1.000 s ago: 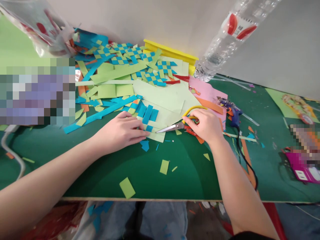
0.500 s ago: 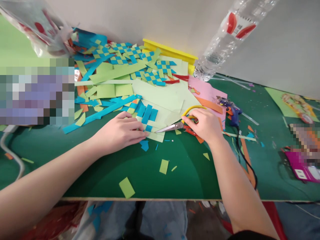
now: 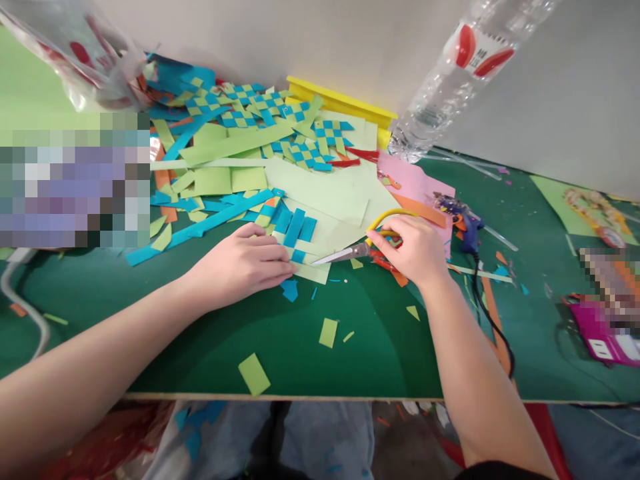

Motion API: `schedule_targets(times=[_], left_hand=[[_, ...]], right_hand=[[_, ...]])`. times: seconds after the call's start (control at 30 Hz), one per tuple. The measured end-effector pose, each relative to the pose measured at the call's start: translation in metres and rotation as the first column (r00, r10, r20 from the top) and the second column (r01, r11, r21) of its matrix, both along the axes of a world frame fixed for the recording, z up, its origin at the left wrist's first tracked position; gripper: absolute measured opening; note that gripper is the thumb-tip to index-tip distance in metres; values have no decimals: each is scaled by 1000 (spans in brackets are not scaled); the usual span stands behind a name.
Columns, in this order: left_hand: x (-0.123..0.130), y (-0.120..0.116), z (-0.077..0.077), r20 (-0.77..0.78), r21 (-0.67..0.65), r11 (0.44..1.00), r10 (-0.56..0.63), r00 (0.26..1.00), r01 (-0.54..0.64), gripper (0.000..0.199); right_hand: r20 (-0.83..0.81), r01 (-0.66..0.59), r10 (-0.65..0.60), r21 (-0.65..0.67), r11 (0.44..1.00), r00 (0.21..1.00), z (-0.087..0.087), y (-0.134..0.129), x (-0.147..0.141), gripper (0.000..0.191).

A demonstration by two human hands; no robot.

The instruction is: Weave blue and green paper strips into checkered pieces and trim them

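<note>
My right hand (image 3: 415, 247) is closed around the yellow handles of a pair of scissors (image 3: 345, 255). The blades point left, and their tips touch or hover over the pale green strips; which one I cannot tell. My left hand (image 3: 247, 261) has its fingers bent together on the left side of a small weave of blue and pale green paper strips (image 3: 299, 233), gripping it against the table. Its fingertips and part of the weave are hidden. Loose strip ends stick out at the top and right of the weave. A small blue paper scrap (image 3: 289, 290) lies just below the left fingers.
Finished blue-and-green woven pieces (image 3: 305, 155) and loose strips pile up behind. A clear plastic bottle (image 3: 440, 93) leans by a yellow folded strip (image 3: 340, 101). A blue glue gun (image 3: 467, 232) with a black cord lies right. Green scraps (image 3: 254, 375) dot the green table (image 3: 350, 373).
The scissors and my right hand have shifted very slightly to the right. My left hand and the weave look the same.
</note>
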State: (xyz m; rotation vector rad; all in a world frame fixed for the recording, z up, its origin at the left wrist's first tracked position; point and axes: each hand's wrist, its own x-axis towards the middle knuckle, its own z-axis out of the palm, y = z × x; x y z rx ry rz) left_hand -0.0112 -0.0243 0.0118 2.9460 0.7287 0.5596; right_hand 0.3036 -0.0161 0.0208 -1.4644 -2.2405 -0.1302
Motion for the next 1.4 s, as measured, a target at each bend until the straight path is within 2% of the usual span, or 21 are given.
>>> schedule_targets(times=[0.37, 0.53, 0.77, 0.97, 1.1, 1.2, 1.33, 1.4], left_hand=[[2, 0, 0, 29, 29, 1000, -12, 1000, 11, 17], [2, -1, 1, 73, 59, 998, 7, 997, -11, 12], [1, -1, 3, 73, 77, 996, 42, 996, -48, 12], [1, -1, 4, 108, 72, 996, 39, 993, -47, 11], [1, 0, 2, 119, 85, 996, 28, 992, -38, 8], [0, 0, 3, 162, 80, 996, 37, 986, -50, 7], [-1, -2, 7, 253, 65, 975, 190, 948, -213, 3], [-1, -2, 7, 233, 71, 952, 275, 933, -298, 5]], right_hand=[[13, -79, 79, -57, 995, 997, -4, 0, -3, 35], [15, -57, 59, -74, 996, 998, -2, -1, 1, 36], [26, -40, 41, -14, 999, 999, -4, -4, -10, 36], [60, -36, 39, -39, 999, 997, 0, -4, -7, 38], [50, -3, 6, -72, 997, 999, 5, -5, 4, 37], [-43, 60, -64, -84, 995, 997, 7, -6, 6, 36], [-145, 234, -246, -92, 968, 958, 6, -9, -1, 36], [-150, 299, -312, -101, 949, 938, 5, -10, -5, 32]])
